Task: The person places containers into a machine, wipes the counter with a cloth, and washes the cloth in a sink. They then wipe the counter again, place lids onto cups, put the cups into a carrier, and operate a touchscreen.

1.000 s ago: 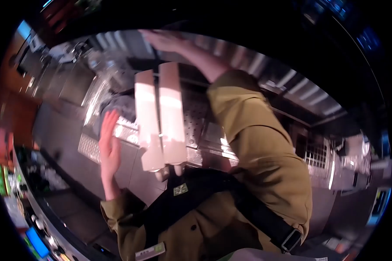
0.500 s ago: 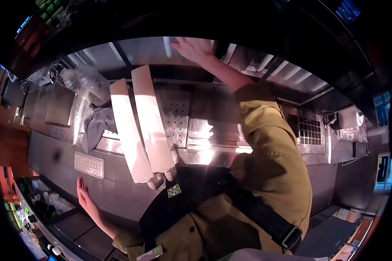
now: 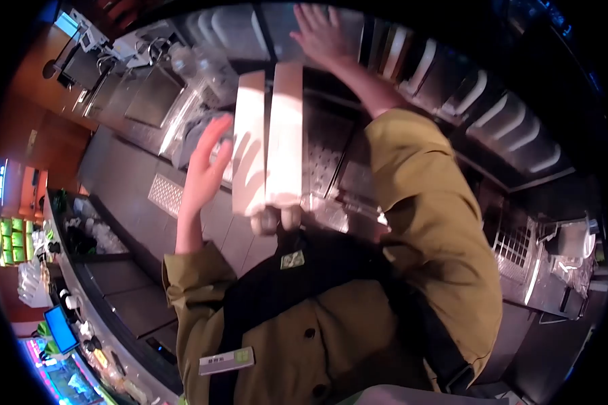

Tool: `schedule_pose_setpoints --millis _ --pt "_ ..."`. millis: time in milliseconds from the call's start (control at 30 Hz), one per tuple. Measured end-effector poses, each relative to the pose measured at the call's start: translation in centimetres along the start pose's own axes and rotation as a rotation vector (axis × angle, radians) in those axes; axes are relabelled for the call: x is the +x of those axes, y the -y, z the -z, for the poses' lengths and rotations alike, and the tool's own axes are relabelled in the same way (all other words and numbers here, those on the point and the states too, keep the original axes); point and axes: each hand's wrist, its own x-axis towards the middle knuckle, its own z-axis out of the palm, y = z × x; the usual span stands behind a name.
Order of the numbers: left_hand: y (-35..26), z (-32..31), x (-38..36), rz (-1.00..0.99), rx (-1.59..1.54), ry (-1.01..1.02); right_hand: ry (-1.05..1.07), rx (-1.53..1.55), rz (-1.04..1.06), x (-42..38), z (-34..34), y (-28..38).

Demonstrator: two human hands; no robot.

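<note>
My right hand [image 3: 323, 37] reaches to the upper edge of the view, its fingers spread against the grey panel front of an upper cabinet or shelf. Bent at the fingers with the thumb apart, my left hand [image 3: 206, 165] hovers left of two long white slab-like pieces and holds nothing. The left white piece [image 3: 251, 121] carries the shadow of that hand. Beside it, the right white piece [image 3: 287, 128] runs nearly parallel. Rounded knobs [image 3: 277, 219] show at their near ends, close to my apron. A grey cloth [image 3: 194, 138] lies partly behind my left hand.
Clear plastic containers [image 3: 199, 67] stand at the back left of the steel counter [image 3: 148, 101]. A perforated drain plate [image 3: 324, 152] lies right of the white pieces. Farther right is a black grid [image 3: 512, 243]. Curved pale shapes [image 3: 513, 128] line the upper panels.
My left hand has come up from the lower left to beside the white pieces. My right hand has spread its fingers higher up. The whole view has turned.
</note>
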Motion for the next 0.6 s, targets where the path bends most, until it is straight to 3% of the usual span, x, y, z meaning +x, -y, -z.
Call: schedule_pose_setpoints --millis 67,133,200,267,333,400,433,533,600 --pt "-0.1 0.4 -1.5 0.046 -0.039 -0.032 -0.093 0.582 -0.176 -1.0 6.0 0.5" --pt "0.5 0.7 -3.9 0.095 -0.062 -0.044 -0.233 0.742 -0.353 -6.3 11.8 1.7" --pt "0.6 0.3 -5.6 0.147 -0.095 -0.042 0.074 1.334 -0.736 -13.0 19.5 5.1" --pt "1.4 -0.8 -6.2 0.098 -0.134 -0.037 0.299 1.218 -0.556 -18.9 23.0 9.0" --pt "2.0 -2.0 -5.8 0.026 -0.087 -0.013 0.488 1.272 -0.580 -19.7 26.4 13.0" --pt "2.4 -3.1 -4.5 -0.080 0.031 0.023 0.480 1.073 -0.512 -19.3 26.7 16.5" --pt "3.0 -3.3 -3.9 -0.159 0.167 0.066 0.736 1.088 -0.580 -18.5 27.1 17.2" --pt "3.3 -3.6 -3.4 -0.104 -0.038 0.047 0.631 1.283 -1.072 -18.1 25.9 20.9" --pt "4.5 -2.5 -3.9 -0.081 -0.074 -0.003 0.511 1.116 -1.136 -18.1 25.7 21.8"
